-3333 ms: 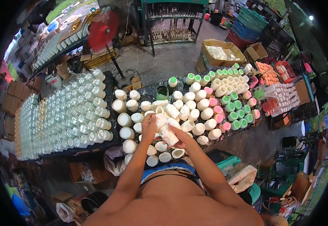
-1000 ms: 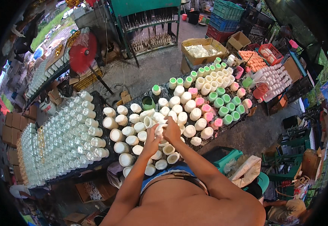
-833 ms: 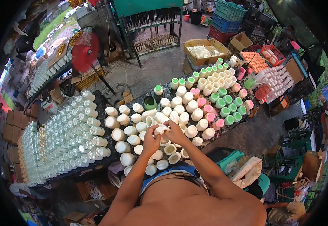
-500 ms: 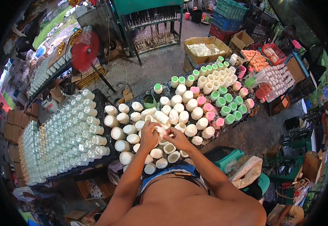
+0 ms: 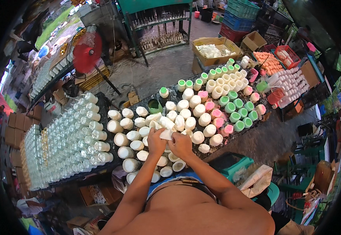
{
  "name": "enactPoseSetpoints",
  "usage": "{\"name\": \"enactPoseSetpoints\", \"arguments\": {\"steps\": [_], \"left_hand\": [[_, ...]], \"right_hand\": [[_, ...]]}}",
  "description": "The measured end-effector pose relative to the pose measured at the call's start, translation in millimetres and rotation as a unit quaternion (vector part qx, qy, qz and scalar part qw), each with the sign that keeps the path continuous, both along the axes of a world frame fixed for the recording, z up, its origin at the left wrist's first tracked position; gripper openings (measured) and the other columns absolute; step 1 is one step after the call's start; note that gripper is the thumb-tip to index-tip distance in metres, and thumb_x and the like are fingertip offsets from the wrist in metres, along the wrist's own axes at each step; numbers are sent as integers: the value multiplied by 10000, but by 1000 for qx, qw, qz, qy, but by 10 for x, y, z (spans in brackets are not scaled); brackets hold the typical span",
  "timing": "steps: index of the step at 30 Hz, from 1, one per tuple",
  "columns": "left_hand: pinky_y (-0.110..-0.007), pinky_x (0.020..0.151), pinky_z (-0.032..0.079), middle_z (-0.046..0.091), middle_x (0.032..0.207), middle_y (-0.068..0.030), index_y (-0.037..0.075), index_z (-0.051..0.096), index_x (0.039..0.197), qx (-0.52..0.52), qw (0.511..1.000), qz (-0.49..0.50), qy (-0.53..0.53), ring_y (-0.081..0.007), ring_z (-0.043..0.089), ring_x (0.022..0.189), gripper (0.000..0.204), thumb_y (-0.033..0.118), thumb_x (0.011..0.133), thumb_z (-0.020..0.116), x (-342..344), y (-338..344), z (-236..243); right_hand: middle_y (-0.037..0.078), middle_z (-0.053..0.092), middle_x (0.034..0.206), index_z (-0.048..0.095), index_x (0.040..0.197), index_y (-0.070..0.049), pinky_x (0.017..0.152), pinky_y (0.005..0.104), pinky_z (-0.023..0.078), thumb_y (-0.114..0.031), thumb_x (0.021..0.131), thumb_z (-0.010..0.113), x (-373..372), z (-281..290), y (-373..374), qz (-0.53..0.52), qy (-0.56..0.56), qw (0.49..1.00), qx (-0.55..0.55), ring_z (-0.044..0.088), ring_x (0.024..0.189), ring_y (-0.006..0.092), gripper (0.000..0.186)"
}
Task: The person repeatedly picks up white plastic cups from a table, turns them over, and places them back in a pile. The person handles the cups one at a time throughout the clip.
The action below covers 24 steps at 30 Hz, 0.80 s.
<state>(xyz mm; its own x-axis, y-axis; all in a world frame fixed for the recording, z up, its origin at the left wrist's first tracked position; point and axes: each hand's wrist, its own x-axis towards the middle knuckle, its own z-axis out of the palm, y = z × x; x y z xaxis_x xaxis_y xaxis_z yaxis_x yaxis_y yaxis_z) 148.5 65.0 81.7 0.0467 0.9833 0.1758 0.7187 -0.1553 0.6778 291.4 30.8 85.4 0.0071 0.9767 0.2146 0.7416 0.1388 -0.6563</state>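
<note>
A small white moulded piece (image 5: 165, 134), pale and rounded, sits pinched between both hands above the middle of a dark work table (image 5: 174, 96). The left hand (image 5: 156, 141) closes its fingers around the near side of the piece, and the right hand (image 5: 181, 145) presses against it from the other side, its fingers curled in tight; both grips are narrow and closed on the same piece. What the piece is exactly cannot be told at this size.

All around the hands stand upright white cylindrical moulds (image 5: 126, 135), packed close together in rows on the table, some touching one another. Just below the hands lie a few open white cup-shaped pieces (image 5: 178, 165) with their hollow sides up. Farther along the table to the right, the rows turn to pink-topped cylinders (image 5: 216, 113) and then green-topped cylinders (image 5: 239, 114).

To the left, a dense block of clear glass jars (image 5: 66, 145) fills a separate surface, well apart from the hands. Beyond the table, on the concrete floor, stands a red electric fan (image 5: 87, 52), and near the far end of the table sits an open cardboard box (image 5: 216, 50) with white items inside. A teal plastic stool (image 5: 237, 166) shows just beside the person's right arm.
</note>
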Motion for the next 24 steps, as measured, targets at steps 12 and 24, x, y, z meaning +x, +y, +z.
{"name": "enactPoseSetpoints", "arguments": {"steps": [12, 24], "left_hand": [[-312, 788, 541, 524, 1222, -140, 57, 599, 1335, -112, 979, -59, -158, -217, 609, 948, 487, 145, 880, 750, 34, -113, 317], [-278, 702, 523, 551, 1207, -141, -7, 591, 1240, -128, 966, 160, -155, -177, 625, 869, 320, 58, 935, 662, -1046, -996, -419]], "right_hand": [[140, 673, 688, 618, 1080, -138, 582, 498, 521, -227, 873, 651, 645, 111, 652, 19, -16, 999, -42, 677, 636, 363, 227], [191, 732, 894, 751, 928, -81, 729, 488, 576, -248, 877, 680, 929, -491, 2877, 1, -220, 973, -74, 723, 850, 373, 189]]}}
